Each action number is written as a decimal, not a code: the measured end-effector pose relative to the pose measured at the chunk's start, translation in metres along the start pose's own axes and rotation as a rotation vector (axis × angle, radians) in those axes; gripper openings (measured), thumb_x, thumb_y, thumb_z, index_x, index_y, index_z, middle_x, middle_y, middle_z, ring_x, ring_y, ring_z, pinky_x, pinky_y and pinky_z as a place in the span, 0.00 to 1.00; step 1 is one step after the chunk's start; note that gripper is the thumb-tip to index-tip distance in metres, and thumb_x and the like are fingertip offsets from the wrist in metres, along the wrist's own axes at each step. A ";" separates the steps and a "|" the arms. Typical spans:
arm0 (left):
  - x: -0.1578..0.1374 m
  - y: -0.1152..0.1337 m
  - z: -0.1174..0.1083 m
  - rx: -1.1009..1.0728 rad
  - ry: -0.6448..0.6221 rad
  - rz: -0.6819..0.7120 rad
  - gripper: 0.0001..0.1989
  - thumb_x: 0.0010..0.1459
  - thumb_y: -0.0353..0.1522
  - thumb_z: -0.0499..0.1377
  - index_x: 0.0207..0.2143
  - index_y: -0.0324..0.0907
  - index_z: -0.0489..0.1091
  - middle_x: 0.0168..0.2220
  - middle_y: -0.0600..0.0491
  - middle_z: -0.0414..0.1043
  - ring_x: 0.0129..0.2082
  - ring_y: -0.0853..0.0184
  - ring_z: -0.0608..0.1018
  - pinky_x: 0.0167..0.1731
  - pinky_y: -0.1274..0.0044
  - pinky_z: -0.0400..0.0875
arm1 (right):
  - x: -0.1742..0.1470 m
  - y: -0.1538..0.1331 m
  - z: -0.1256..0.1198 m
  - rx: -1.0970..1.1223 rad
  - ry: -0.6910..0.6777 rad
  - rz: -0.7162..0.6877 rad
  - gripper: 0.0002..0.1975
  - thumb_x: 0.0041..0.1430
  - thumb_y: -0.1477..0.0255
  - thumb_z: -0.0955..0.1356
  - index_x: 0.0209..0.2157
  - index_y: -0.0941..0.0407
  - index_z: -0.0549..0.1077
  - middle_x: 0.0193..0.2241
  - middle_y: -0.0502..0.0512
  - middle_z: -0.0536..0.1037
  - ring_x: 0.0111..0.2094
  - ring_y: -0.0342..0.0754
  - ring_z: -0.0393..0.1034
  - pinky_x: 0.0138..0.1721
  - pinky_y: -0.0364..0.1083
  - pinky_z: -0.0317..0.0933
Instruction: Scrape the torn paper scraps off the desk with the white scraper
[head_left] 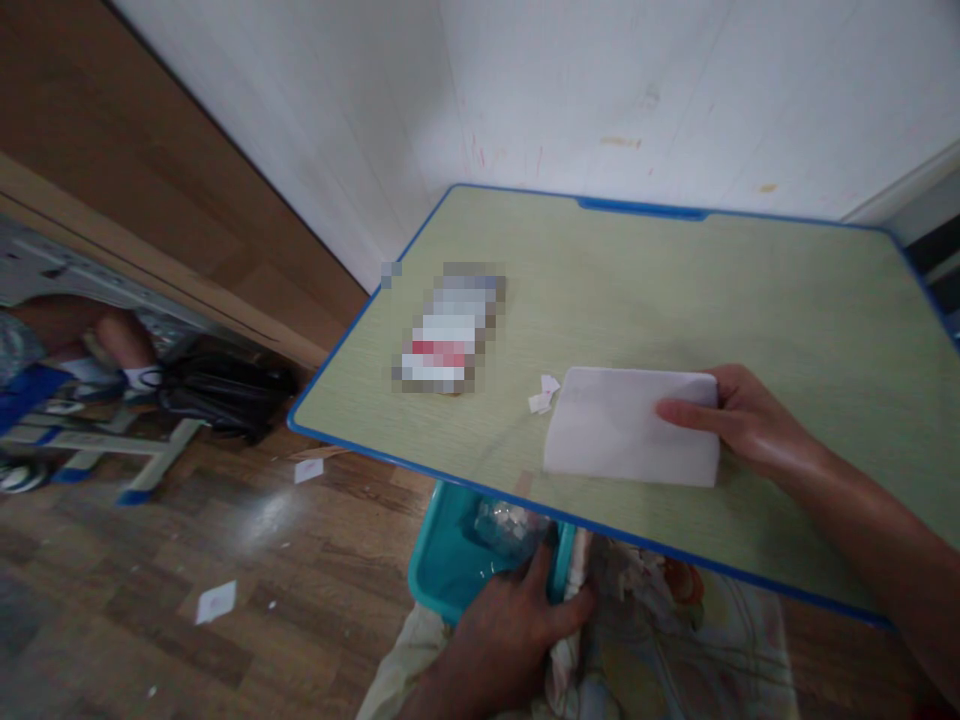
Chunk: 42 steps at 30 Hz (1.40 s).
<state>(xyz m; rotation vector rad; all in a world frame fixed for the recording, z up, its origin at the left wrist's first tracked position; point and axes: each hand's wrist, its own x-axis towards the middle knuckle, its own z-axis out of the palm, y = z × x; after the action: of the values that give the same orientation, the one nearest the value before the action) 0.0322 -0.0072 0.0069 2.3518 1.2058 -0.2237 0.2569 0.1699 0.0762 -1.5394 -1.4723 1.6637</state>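
My right hand (731, 415) holds a white sheet of paper (622, 425), which looks folded or stacked, near the table's front edge. Its thumb lies on top and the fingers are hidden behind. Beside the paper's left end lie small white paper scraps (543, 396). Below the table edge, my left hand (502, 625) grips the right rim of a teal plastic basin (426, 575), its thumb outside and fingers inside, partly in shadow. Inside the basin sits a clear plastic bag or wrap (510, 525) with pale bits in it.
The pale green table (750, 290) has a blue rim and stands against a white wall. A pixelated phone-shaped object (450, 330) lies on its left part. Paper pieces (216, 602) litter the wooden floor. At left are a seated person's legs (112, 335) and a black bag (225, 395).
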 end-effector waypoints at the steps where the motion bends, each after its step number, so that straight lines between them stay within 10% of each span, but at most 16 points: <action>1: 0.000 0.000 0.000 0.001 -0.003 -0.002 0.35 0.45 0.26 0.53 0.53 0.56 0.40 0.48 0.40 0.48 0.28 0.59 0.69 0.25 0.69 0.65 | 0.000 0.000 -0.001 0.052 0.030 -0.009 0.09 0.37 0.67 0.69 0.20 0.59 0.72 0.17 0.49 0.73 0.16 0.40 0.64 0.15 0.38 0.55; 13: 0.000 0.000 -0.001 0.020 0.003 -0.007 0.36 0.45 0.25 0.52 0.53 0.57 0.40 0.48 0.41 0.50 0.27 0.61 0.69 0.24 0.70 0.65 | -0.011 -0.009 -0.040 0.067 0.169 0.044 0.09 0.36 0.69 0.70 0.16 0.61 0.71 0.11 0.49 0.70 0.11 0.40 0.62 0.11 0.37 0.51; 24: 0.001 0.000 0.001 0.018 -0.002 -0.003 0.37 0.44 0.25 0.53 0.53 0.56 0.39 0.48 0.41 0.51 0.27 0.60 0.70 0.24 0.70 0.65 | -0.007 -0.006 -0.035 -0.035 -0.156 0.116 0.08 0.37 0.70 0.69 0.17 0.62 0.72 0.14 0.50 0.71 0.14 0.39 0.63 0.13 0.36 0.53; 42: 0.000 -0.001 0.001 0.003 0.008 -0.004 0.36 0.45 0.26 0.53 0.53 0.56 0.40 0.49 0.40 0.48 0.28 0.60 0.70 0.25 0.69 0.65 | -0.008 -0.004 -0.026 -0.087 -0.223 0.071 0.09 0.36 0.69 0.70 0.15 0.61 0.71 0.12 0.47 0.69 0.13 0.37 0.60 0.12 0.36 0.50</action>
<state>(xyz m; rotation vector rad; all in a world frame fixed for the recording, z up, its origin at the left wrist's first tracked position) 0.0314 -0.0073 0.0059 2.3556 1.2154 -0.2178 0.2814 0.1751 0.0885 -1.5057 -1.6387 1.8873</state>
